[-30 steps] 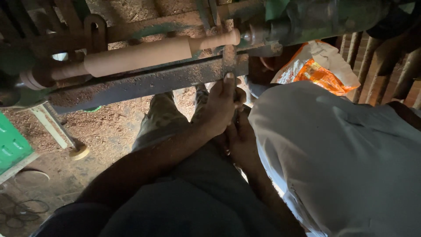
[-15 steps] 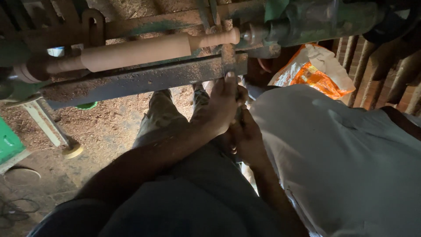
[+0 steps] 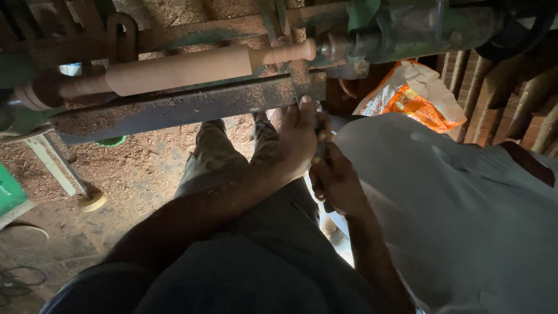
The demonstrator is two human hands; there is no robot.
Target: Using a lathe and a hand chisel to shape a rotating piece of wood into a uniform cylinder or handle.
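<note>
A pale wooden workpiece (image 3: 186,67), shaped like a rolling pin, is mounted sideways in a green lathe (image 3: 407,29). Below it runs a flat steel tool rest (image 3: 174,107) dusted with shavings. My left hand (image 3: 296,139) reaches up to the right end of this rest, its fingertips touching the metal and its palm over a dark tool (image 3: 319,152). My right hand (image 3: 336,181) sits just behind and below, closed around the same tool's handle. The tool's tip is hidden by my left hand.
A big white cloth (image 3: 459,221) covers the right side. An orange and white bag (image 3: 418,99) lies behind it beside wooden posts (image 3: 523,99). Sawdust covers the floor (image 3: 139,168). A white stand leg (image 3: 58,168) and a green box (image 3: 10,192) are at the left.
Both hands stay at the right end of the tool rest. The view has shifted slightly, so the things at the left sit nearer the frame edge.
</note>
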